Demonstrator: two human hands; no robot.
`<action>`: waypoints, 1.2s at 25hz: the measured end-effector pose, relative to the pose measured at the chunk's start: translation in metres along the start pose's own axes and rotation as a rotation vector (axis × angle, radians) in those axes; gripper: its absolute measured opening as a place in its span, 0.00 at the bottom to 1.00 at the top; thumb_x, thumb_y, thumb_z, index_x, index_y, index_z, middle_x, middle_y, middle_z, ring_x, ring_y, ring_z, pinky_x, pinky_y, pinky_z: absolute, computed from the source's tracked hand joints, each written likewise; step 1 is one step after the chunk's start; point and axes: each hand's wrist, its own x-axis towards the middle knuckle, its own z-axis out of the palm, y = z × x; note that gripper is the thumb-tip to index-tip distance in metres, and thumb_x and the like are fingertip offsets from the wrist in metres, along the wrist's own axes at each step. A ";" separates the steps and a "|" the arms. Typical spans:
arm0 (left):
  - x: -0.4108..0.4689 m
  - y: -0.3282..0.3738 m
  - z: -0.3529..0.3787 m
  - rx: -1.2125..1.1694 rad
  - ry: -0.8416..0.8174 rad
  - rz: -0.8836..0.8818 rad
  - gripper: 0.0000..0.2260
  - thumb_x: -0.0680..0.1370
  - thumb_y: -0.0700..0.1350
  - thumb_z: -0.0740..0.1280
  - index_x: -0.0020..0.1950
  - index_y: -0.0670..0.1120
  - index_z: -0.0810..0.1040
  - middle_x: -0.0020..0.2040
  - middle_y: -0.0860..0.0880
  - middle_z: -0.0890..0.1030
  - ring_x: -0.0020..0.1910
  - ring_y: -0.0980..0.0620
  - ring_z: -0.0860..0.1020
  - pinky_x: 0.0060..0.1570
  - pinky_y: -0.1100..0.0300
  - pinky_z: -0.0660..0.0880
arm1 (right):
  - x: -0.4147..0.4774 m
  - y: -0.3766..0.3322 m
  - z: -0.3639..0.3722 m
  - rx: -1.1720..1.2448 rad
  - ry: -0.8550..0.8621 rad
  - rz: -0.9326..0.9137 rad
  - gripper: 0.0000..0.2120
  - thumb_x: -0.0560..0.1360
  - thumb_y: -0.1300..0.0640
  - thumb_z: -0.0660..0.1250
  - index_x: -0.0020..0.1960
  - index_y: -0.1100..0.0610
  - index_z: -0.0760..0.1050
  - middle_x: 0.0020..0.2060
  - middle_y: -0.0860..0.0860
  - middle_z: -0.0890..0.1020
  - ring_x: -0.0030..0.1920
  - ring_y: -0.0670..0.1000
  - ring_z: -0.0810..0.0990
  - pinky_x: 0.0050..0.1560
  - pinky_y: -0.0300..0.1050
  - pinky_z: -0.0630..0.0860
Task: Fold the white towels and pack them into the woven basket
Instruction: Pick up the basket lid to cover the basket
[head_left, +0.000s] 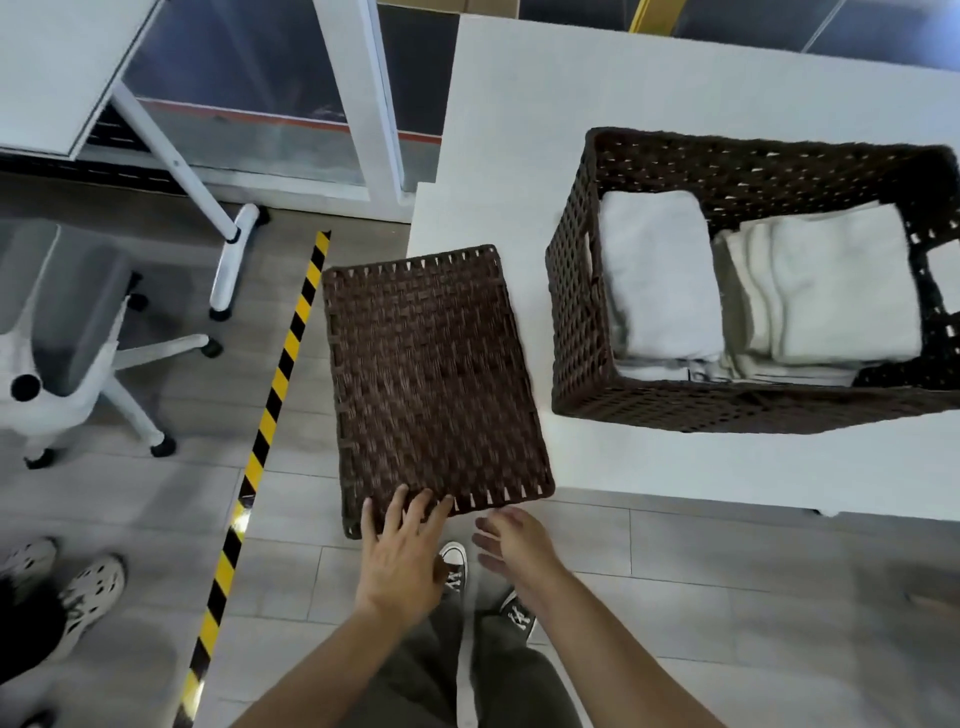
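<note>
White towels (660, 270) sit folded in woven basket (576, 322), right of frame. Closing step, I judge. Left hand (400, 561) has fingers spread flat on lid (436, 374) at centre; right hand (514, 540) has fingers apart, empty. Next: grip lid both sides, set on basket.

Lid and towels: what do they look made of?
The lid looks like dark brown wicker or rattan, possibly synthetic: flat matte strands cross in a tight basketweave, with open loops at the edge. The basket shows the same strands in a looser weave. The towels look like white terry cotton: soft, matte, with thick rounded folds.
</note>
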 end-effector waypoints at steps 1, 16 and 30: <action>-0.002 0.000 0.001 -0.017 0.012 0.002 0.36 0.67 0.53 0.76 0.74 0.55 0.69 0.71 0.51 0.73 0.75 0.42 0.67 0.72 0.33 0.61 | -0.002 0.002 0.002 0.162 -0.030 0.047 0.07 0.84 0.56 0.61 0.60 0.57 0.74 0.57 0.55 0.82 0.58 0.55 0.82 0.62 0.54 0.78; -0.024 -0.063 -0.063 -0.655 0.386 -0.184 0.18 0.80 0.37 0.61 0.69 0.48 0.70 0.66 0.50 0.70 0.60 0.45 0.74 0.53 0.53 0.74 | -0.115 -0.071 0.024 -0.366 0.257 -0.926 0.01 0.83 0.56 0.64 0.54 0.51 0.73 0.42 0.44 0.83 0.43 0.43 0.81 0.46 0.41 0.77; 0.005 -0.073 -0.159 -1.120 0.418 -0.417 0.22 0.85 0.50 0.58 0.77 0.45 0.64 0.71 0.43 0.72 0.67 0.41 0.72 0.59 0.48 0.69 | -0.194 -0.154 -0.116 0.016 0.186 -0.988 0.11 0.84 0.62 0.61 0.55 0.51 0.80 0.43 0.47 0.88 0.47 0.44 0.86 0.45 0.33 0.79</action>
